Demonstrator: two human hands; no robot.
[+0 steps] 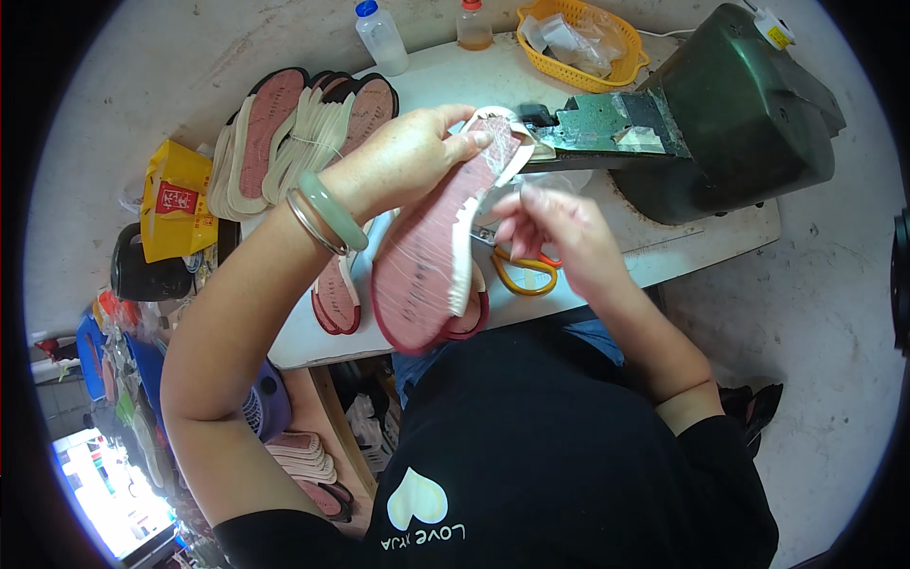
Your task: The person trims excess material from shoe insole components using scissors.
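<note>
Left hand (pixel 408 156), fingers closed over the far end of a red shoe insole (pixel 431 256), thumb and fingertips pinching its toe beside the metal arm of a dark green machine (pixel 730 114). Right hand (pixel 559 232), fingers loosely curled and holding nothing, lies just right of the insole's cream edge strip (pixel 462 256). The insole is raised above a white table (pixel 701 242), its heel toward the person. Orange-handled scissors (pixel 526 270) lie beneath the right hand. Far left: stacked insoles (pixel 294 123); far edge: an orange basket (pixel 578 43).
</note>
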